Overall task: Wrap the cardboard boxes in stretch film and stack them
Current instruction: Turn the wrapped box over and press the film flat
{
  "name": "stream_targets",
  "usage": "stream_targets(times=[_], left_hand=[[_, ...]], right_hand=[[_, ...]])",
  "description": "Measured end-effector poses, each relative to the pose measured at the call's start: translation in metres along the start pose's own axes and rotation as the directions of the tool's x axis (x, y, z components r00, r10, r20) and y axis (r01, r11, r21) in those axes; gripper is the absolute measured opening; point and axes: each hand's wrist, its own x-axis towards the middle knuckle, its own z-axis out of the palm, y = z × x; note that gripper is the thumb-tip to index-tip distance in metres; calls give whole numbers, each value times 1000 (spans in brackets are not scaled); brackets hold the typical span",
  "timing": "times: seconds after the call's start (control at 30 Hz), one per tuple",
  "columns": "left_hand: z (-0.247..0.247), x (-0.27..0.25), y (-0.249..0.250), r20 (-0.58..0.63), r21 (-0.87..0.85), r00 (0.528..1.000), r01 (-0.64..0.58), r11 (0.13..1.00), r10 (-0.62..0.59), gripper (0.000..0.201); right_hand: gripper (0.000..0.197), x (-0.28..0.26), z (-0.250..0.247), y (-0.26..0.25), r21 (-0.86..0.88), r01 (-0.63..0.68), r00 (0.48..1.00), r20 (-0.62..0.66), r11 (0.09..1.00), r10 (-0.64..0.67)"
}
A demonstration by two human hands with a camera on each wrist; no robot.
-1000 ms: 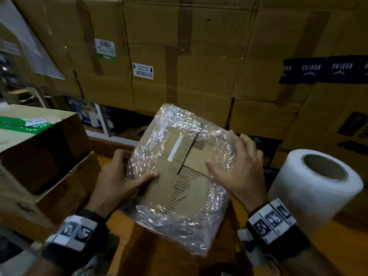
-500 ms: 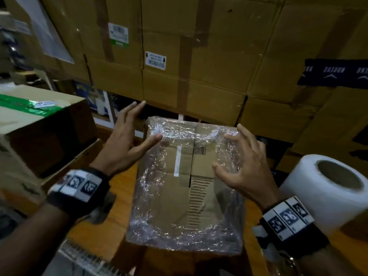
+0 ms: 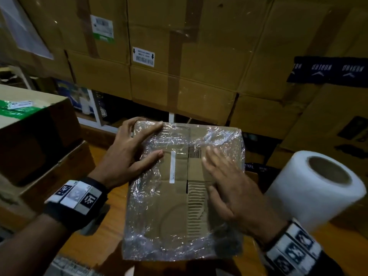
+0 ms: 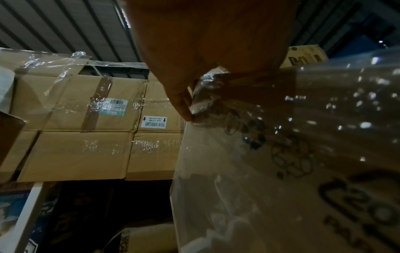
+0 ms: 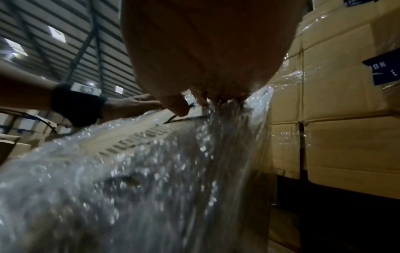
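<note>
A small cardboard box point(image 3: 179, 206) wrapped in crinkled stretch film lies flat in the middle of the head view, on top of a darker box. My left hand point(image 3: 139, 144) rests on its far left corner, index finger along the far edge and thumb on the top face. The left wrist view shows a fingertip point(image 4: 184, 106) touching the film at that corner. My right hand point(image 3: 219, 172) lies flat on the top face with straight, motion-blurred fingers. In the right wrist view the palm point(image 5: 205, 51) sits over the shiny film point(image 5: 129, 171). A white stretch film roll point(image 3: 310, 188) stands to the right.
A wall of large taped cartons point(image 3: 199, 76) rises just behind the box. At the left stands a carton with green tape point(image 3: 29, 116) on another box. Bare wooden table point(image 3: 103, 226) shows between that stack and the wrapped box.
The wrapped box went from tilted up to lying flat. My left hand came down onto its far left corner. My right hand slid from the right edge onto the top face.
</note>
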Motion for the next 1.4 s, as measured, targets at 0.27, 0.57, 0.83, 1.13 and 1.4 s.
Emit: stream_targets(times=[0.27, 0.57, 0.83, 1.13, 1.4], left_hand=[[4, -2, 11, 31, 308, 984, -174, 935, 173, 83], [27, -53, 54, 468, 314, 855, -396, 863, 223, 84], [13, -4, 78, 140, 366, 972, -228, 902, 188, 78], [21, -42, 99, 439, 129, 876, -279, 952, 198, 57], [25, 24, 55, 183, 565, 983, -132, 814, 33, 87]], right_hand=[[83, 35, -25, 27, 80, -260, 954, -131, 962, 268], [75, 29, -20, 42, 233, -141, 972, -149, 962, 179], [72, 22, -20, 44, 278, -125, 973, -154, 952, 173], [71, 20, -18, 49, 300, -108, 979, -135, 948, 154], [77, 21, -13, 15, -215, -146, 983, -139, 966, 118]])
